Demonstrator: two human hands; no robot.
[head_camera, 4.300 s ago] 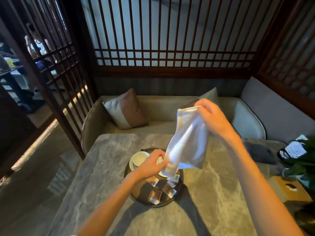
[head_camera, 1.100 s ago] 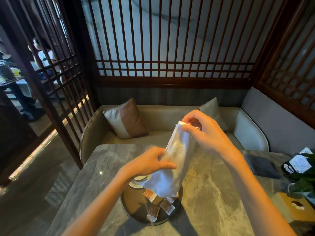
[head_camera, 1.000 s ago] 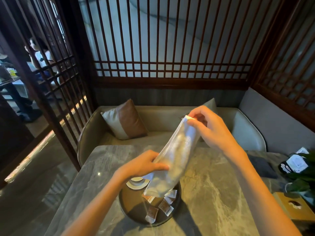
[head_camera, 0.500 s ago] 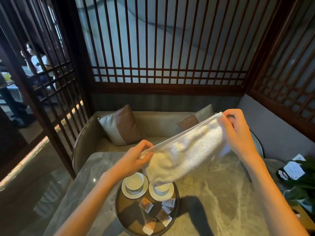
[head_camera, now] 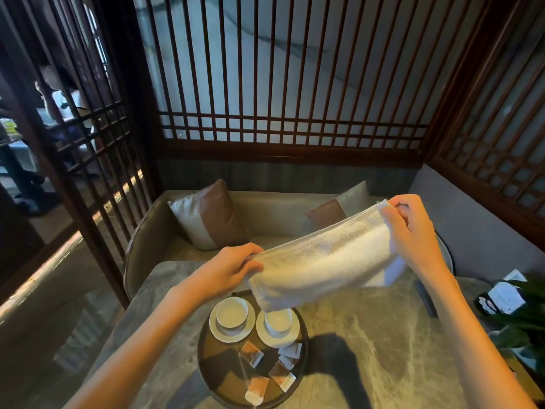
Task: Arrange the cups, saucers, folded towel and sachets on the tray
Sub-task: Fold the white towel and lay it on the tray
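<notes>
1. While it hangs in the air above the round dark tray [head_camera: 216, 371], the white folded towel [head_camera: 324, 267] is stretched between both hands.
2. The left hand [head_camera: 230, 270] pinches its lower end; the right hand [head_camera: 413, 231] pinches the raised far corner.
3. Two white cups [head_camera: 232, 312] sit on white saucers [head_camera: 219, 332] at the tray's far side, with small sachets [head_camera: 250, 353] scattered nearer.
4. The tray rests on a grey marble table [head_camera: 383, 349].
</notes>
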